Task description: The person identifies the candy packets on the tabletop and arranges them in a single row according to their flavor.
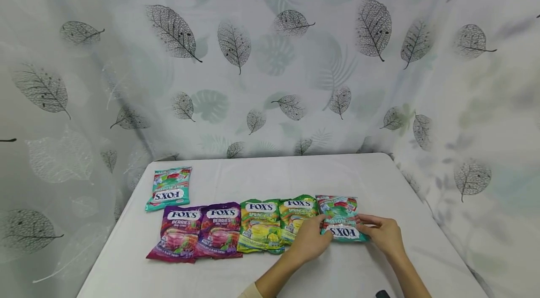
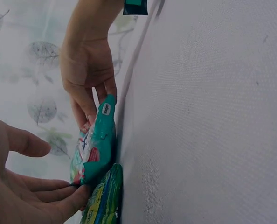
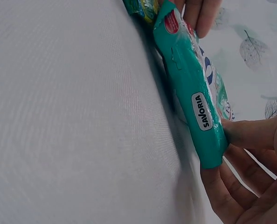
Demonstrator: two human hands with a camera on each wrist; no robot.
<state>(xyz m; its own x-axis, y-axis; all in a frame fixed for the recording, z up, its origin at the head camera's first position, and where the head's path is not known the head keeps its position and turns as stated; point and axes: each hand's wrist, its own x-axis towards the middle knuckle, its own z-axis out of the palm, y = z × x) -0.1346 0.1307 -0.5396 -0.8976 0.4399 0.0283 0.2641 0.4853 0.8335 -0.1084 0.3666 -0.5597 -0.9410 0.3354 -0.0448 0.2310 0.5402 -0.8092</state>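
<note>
A teal Fox's Mint Blossom candy bag (image 1: 339, 211) lies at the right end of a row, its lettering upside down. My right hand (image 1: 383, 236) pinches its right edge; in the right wrist view the thumb (image 3: 250, 134) is on top and fingers are beneath the corner. At the bag's left edge, my left hand (image 1: 311, 239) touches it with fairly straight fingers. Its thumb (image 2: 31, 142) stands apart from the bag in the left wrist view. Close beside lies a green Spring Tea candy bag (image 1: 291, 230), partly covered by the left hand.
Leftward in the row lie another Spring Tea bag (image 1: 258, 227) and two purple Berries bags (image 1: 219, 232). A second teal Mint Blossom bag (image 1: 170, 188) lies at the table's back left. Leaf-printed curtains (image 1: 270, 54) surround the white table (image 1: 253, 174). A dark object (image 1: 382, 294) shows at the front edge.
</note>
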